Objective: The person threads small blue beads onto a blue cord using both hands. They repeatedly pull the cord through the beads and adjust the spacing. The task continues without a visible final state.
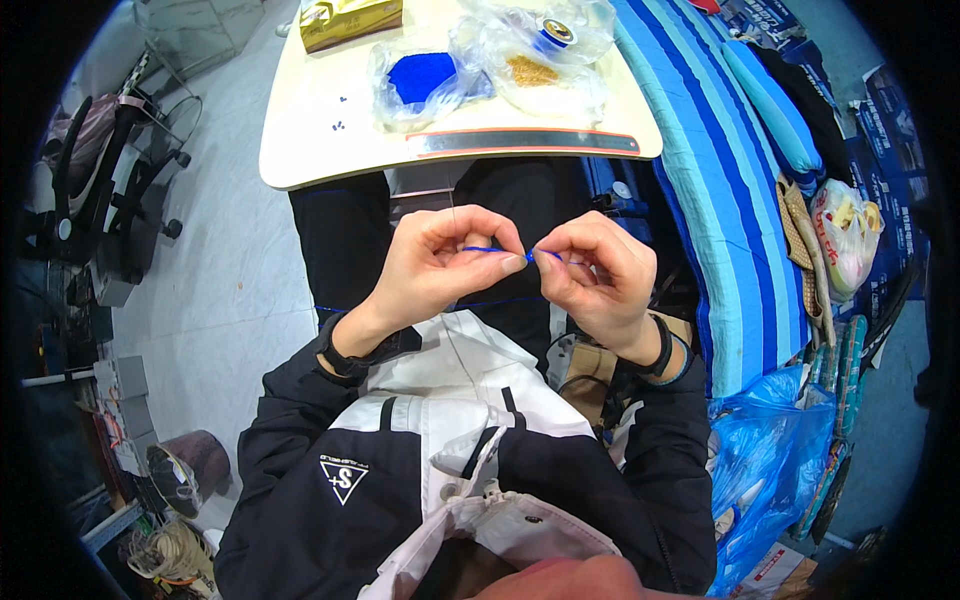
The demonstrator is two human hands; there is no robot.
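Above my lap, my left hand point(432, 262) and my right hand point(602, 272) nearly meet, each closed in a pinch. A thin blue string point(483, 249) runs between their fingertips, with a small blue lump, a bead or a knot, at the pinch point. More of the string trails left across my legs. On the table ahead, an open clear bag holds a heap of tiny blue beads point(420, 78). Beside it, another bag holds small golden beads point(530, 70). A few dark blue bits point(338, 126) lie loose on the tabletop.
The cream table point(290, 150) carries a dark ruler point(525, 142) along its near edge, a gold box point(350, 22) and a small round container point(556, 33). A blue striped bed cover point(740, 250) borders my right side, a blue plastic bag point(770, 450) below it. An office chair point(120, 190) stands left.
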